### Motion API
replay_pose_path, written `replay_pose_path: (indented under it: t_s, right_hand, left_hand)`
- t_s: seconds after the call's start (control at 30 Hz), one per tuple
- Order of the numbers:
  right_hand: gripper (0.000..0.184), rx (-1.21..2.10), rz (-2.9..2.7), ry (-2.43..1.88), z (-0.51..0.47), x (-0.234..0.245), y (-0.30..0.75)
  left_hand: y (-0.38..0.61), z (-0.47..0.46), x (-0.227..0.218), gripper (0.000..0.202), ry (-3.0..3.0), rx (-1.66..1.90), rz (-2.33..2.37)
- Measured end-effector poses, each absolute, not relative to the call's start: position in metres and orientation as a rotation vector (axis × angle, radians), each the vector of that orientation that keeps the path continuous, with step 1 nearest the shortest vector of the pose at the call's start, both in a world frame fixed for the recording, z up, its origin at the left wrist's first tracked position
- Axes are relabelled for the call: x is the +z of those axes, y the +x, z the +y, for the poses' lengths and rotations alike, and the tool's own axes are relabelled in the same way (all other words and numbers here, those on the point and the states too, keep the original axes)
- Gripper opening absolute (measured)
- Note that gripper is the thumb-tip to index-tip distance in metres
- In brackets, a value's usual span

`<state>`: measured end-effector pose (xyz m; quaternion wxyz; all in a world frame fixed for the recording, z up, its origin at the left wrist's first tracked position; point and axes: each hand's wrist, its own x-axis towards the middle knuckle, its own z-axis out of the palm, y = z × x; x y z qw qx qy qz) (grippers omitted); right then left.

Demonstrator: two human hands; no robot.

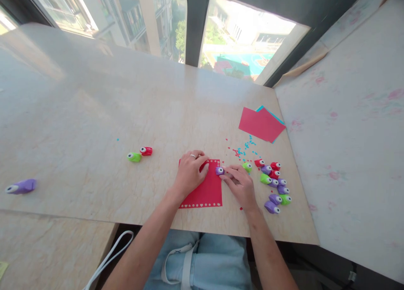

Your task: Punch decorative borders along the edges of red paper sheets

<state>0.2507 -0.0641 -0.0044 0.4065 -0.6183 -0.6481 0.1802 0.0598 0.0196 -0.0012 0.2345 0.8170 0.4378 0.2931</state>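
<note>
A red sheet of paper (206, 193) lies on the table in front of me, with rows of small punched shapes along its near and far edges. My left hand (193, 172) rests on the sheet's upper left part, fingers lying across it, a ring on one finger. At the sheet's right edge sits a small purple craft punch (219, 171). My right hand (238, 182) grips this punch between thumb and fingertips. Just beyond the right hand stands a green craft punch (247, 167).
Several purple, red and green punches (274, 182) cluster at the right. Blue and red paper bits (246, 147) lie scattered near stacked red and blue paper (261, 123). Left are a green punch (134, 157), a red punch (146, 151) and a larger purple punch (21, 186). A window borders the table.
</note>
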Motion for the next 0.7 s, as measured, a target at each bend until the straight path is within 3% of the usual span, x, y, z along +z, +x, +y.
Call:
replay_pose_path:
  t_s: [0.7]
  right_hand:
    - [0.025,0.376,-1.727,-1.632,-0.0543,0.0008,0.2457]
  left_hand:
    - [0.0603,0.0188,0.0009,0.018,2.222,0.776,1.234]
